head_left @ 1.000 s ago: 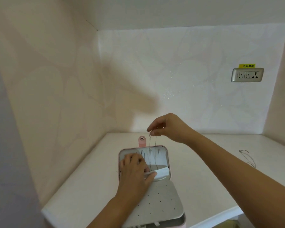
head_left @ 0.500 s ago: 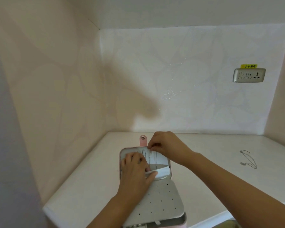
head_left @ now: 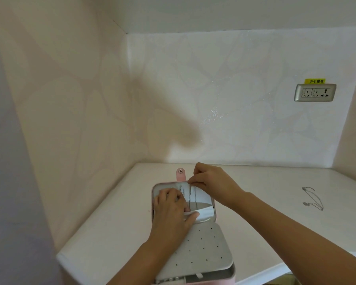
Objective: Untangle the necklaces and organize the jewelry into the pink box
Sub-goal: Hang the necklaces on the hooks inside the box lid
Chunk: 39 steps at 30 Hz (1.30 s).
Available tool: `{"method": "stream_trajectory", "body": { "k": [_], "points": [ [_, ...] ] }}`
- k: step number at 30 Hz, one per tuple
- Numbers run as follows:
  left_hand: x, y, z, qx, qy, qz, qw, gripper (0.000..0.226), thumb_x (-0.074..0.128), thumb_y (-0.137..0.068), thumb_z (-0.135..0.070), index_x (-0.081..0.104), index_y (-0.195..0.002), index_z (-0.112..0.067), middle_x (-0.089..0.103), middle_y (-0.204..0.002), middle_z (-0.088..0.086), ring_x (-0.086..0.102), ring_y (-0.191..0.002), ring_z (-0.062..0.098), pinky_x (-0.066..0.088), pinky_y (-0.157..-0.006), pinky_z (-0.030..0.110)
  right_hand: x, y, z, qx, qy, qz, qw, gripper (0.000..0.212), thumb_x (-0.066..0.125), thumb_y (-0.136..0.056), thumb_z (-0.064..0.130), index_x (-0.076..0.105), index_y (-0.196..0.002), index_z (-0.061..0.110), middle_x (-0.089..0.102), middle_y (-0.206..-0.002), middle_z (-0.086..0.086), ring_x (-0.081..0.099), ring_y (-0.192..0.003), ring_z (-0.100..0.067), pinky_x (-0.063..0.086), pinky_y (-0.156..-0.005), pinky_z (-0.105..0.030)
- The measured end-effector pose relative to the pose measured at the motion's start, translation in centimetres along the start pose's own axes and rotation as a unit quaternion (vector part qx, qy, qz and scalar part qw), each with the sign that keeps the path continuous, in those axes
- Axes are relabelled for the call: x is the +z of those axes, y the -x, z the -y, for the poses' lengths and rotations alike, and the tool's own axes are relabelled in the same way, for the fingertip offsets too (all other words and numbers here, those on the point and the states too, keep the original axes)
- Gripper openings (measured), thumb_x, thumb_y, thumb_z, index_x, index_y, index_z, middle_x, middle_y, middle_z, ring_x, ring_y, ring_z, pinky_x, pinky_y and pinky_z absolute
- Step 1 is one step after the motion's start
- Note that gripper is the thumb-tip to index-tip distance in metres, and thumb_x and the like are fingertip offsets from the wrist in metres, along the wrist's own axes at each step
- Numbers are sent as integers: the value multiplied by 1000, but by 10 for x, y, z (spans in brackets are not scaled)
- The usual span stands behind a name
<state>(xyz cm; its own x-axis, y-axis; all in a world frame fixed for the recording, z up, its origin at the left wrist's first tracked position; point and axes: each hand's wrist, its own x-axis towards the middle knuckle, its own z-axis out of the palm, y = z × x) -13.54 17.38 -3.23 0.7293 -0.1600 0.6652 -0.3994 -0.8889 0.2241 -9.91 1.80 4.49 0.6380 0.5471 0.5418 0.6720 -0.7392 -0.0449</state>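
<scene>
The pink box (head_left: 226, 278) lies open on the white counter, its lid (head_left: 153, 194) folded back flat with a pink snap tab (head_left: 180, 174) at the far end. Thin silver chains (head_left: 190, 195) hang down the lid's inside. My left hand (head_left: 171, 210) holds the lid's white pocket flap (head_left: 203, 212) pulled open, thumb under it. My right hand (head_left: 212, 181) pinches the top of a chain at the lid's upper right edge. A dotted grey earring panel (head_left: 203, 249) covers the box's near half. Another silver necklace (head_left: 312, 199) lies loose at the right.
The counter (head_left: 115, 223) sits in a corner between walls at the left and back. Its front edge runs close below the box. A wall socket (head_left: 314, 92) with a yellow label is at the upper right.
My right hand came down from holding a dangling chain above the box to the lid's top edge. The chain now lies against the lid's inside. My left hand stayed on the flap.
</scene>
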Motion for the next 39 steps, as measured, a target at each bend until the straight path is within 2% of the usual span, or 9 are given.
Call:
{"method": "stream_trajectory", "body": {
  "k": [3, 7, 10, 13, 16, 21, 25, 31, 39],
  "points": [
    [0, -1, 0, -8, 9, 22, 1000, 29, 61, -71, -49, 63, -65, -21, 58, -89, -6, 50, -91, 20, 35, -83, 32, 1, 2, -1, 18, -9, -12, 1000, 19, 62, -91, 15, 75, -104, 14, 58, -91, -7, 54, -74, -19, 34, -66, -24],
    [-2, -1, -3, 2, 12, 18, 1000, 32, 50, -69, -53, 58, -59, -24, 57, -82, -7, 55, -82, 20, 41, -75, 32, 3, 6, -2, 38, -34, -13, 999, 20, 59, -94, 20, 74, -106, 16, 50, -90, 7, 47, -73, -7, 33, -66, -15],
    [-1, -3, -7, 10, 17, 34, 999, 33, 52, -75, -51, 62, -71, -20, 56, -95, -5, 48, -97, 20, 33, -89, 32, 1, 14, -5, 64, -60, -23, 996, 17, 60, -92, 18, 74, -101, 15, 47, -87, 12, 46, -66, -2, 33, -65, -7],
    [3, -6, -11, 29, 7, 59, 998, 32, 52, -86, -52, 61, -91, -21, 46, -112, -8, 34, -112, 14, 17, -97, 26, -4, 30, -13, 108, -70, -42, 991, 13, 60, -92, 20, 72, -96, 19, 49, -87, 12, 48, -65, 1, 36, -66, -10],
    [8, -13, -20, 28, -23, 82, 996, 33, 49, -89, -53, 60, -99, -24, 44, -117, -10, 31, -116, 13, 14, -101, 27, -10, 55, -37, 196, -38, -92, 976, 10, 60, -91, 18, 70, -94, 18, 53, -89, 9, 48, -65, 1, 39, -68, -18],
    [27, -27, -45, 37, -58, 111, 991, 35, 46, -89, -55, 62, -99, -26, 47, -116, -8, 34, -115, 15, 17, -103, 29, -20, 119, -100, 401, 35, -92, 911, 22, 55, -94, 19, 68, -111, 13, 60, -118, -4, 62, -95, -19, 45, -79, -25],
    [42, -39, -64, 49, -60, 138, 987, 36, 45, -90, -54, 64, -100, -24, 46, -118, -5, 34, -116, 18, 23, -102, 30, -21, 173, -147, 522, 56, 34, 850, 50, 48, -98, 31, 38, -143, 12, 33, -151, -8, 36, -136, -24, 32, -108, -35],
    [59, -50, -77, 41, -52, 147, 987, 37, 45, -91, -53, 66, -102, -25, 46, -120, -6, 33, -116, 17, 23, -99, 30, -11, 208, -185, 533, 83, 64, 840, 60, 35, -98, 46, 27, -146, 12, 27, -152, -11, 33, -135, -28, 29, -109, -38],
    [65, -51, -78, 56, -15, 135, 989, 23, 47, -93, -43, 64, -101, -29, 47, -120, -11, 34, -119, 12, 22, -98, 27, -8, 202, -193, 465, 134, 149, 862, 42, 19, -102, 26, 34, -138, 10, 36, -142, -10, 37, -127, -27, 32, -102, -34]
  ]
}}
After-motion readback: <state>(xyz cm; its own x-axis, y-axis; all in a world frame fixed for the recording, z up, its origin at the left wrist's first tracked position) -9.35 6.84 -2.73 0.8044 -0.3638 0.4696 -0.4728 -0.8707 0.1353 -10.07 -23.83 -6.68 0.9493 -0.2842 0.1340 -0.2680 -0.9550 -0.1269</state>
